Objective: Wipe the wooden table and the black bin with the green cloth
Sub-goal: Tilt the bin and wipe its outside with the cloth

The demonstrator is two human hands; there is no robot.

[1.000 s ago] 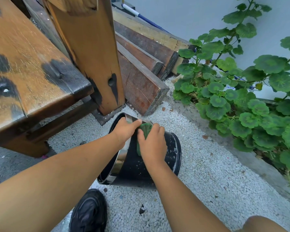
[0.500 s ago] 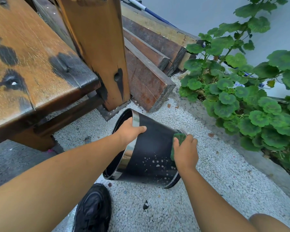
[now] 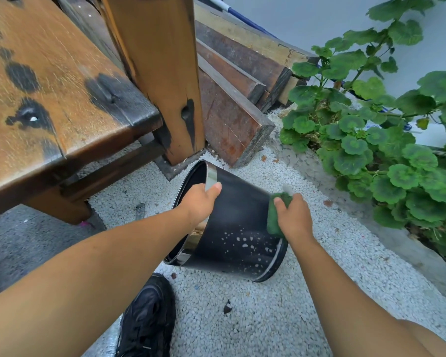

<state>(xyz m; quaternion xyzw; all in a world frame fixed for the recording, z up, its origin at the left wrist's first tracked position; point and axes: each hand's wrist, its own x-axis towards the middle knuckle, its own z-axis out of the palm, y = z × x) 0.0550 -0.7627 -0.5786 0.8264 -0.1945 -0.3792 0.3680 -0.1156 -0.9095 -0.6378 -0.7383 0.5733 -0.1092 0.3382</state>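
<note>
One stained brown wooden table [image 3: 52, 99] stands just behind the tipped round black bin [image 3: 238, 228]. The left hand [image 3: 200, 203] grips the bin's silver rim, and the right hand [image 3: 295, 219] clutches the crumpled green cloth [image 3: 273, 222] against the bin's bottom end.

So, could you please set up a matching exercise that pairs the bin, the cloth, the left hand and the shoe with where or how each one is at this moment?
Things:
1. black bin
2. green cloth
3. left hand
4. black shoe

Places or states:
A. grips a shiny metal rim
B. stands on the ground at the bottom of the view
C. tilted over on white gravel
D. pressed against a dark side wall under the right hand

Pairs: 1-C, 2-D, 3-A, 4-B.
</note>
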